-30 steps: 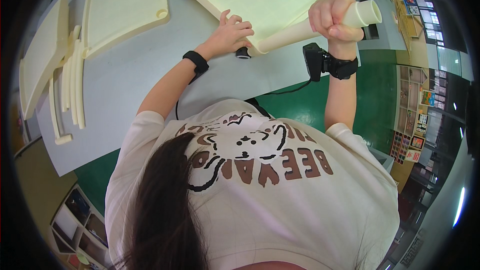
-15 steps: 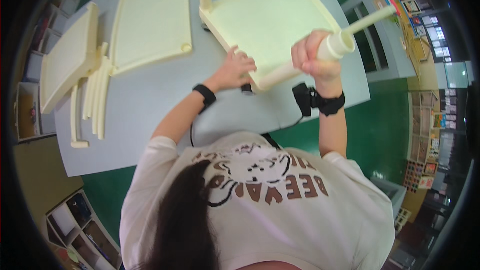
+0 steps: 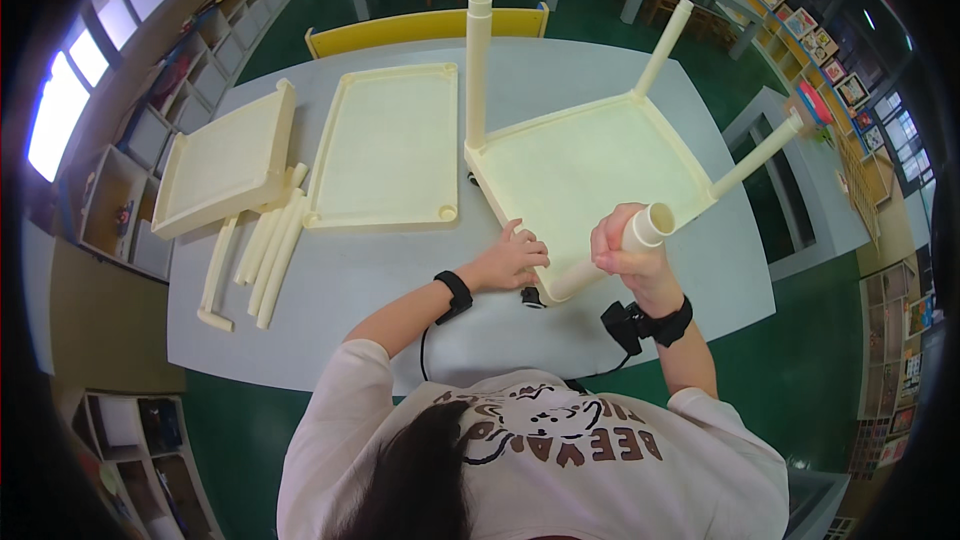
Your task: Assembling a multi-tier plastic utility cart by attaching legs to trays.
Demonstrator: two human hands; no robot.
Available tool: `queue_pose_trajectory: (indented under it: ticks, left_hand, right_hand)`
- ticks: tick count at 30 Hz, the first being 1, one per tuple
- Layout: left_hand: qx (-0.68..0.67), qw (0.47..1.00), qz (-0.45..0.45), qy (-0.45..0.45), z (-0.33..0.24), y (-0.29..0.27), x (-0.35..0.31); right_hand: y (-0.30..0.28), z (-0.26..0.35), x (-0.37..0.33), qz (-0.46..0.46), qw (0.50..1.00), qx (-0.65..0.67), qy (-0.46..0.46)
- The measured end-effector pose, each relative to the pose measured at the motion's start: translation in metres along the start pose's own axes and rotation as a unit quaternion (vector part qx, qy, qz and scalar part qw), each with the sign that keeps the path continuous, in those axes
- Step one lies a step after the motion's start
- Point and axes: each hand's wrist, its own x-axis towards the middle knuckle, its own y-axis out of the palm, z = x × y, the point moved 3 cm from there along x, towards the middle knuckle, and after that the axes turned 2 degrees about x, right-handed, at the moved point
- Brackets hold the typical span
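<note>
A cream plastic tray lies on the table with a round post rising at each corner. Black caster wheels peek out from beneath its near and left sides. My right hand is wrapped round the near corner post, whose hollow top sticks out above the fist. At the tray's left edge, by that same corner, my left hand bends its fingers over the rim, the index finger lifted a little. The undersides of the left fingers are hidden. Both wrists wear black straps, and the right one carries a small black device.
A second cream tray lies flat left of centre. Further left, another tray leans tilted on several loose cream tubes. A yellow chair back stands beyond the grey table's far edge. Shelves line both sides.
The view has tilted up, so the far table edge and all the posts now show. Both hands keep their places at the tray's near corner, the right still round the post.
</note>
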Motion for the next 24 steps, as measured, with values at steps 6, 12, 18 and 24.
queue_pose_trajectory:
  ticks: [6,12,18,24]
  left_hand:
    - [0.028,0.999,-0.039,-0.017,0.012,-0.021,-0.012]
    - [0.125,0.953,-0.16,-0.225,0.049,-0.038,-0.072]
    - [0.121,0.88,-0.102,-0.447,0.099,-0.033,-0.122]
    - [0.179,0.875,-0.085,-0.442,0.108,-0.039,-0.106]
  right_hand:
    - [0.018,-0.008,0.015,-0.087,0.995,-0.04,-0.03]
    - [0.052,-0.027,0.036,-0.157,0.98,-0.11,-0.059]
    - [0.078,-0.033,0.039,-0.203,0.967,-0.13,-0.088]
    - [0.101,-0.037,0.042,-0.167,0.97,-0.136,-0.114]
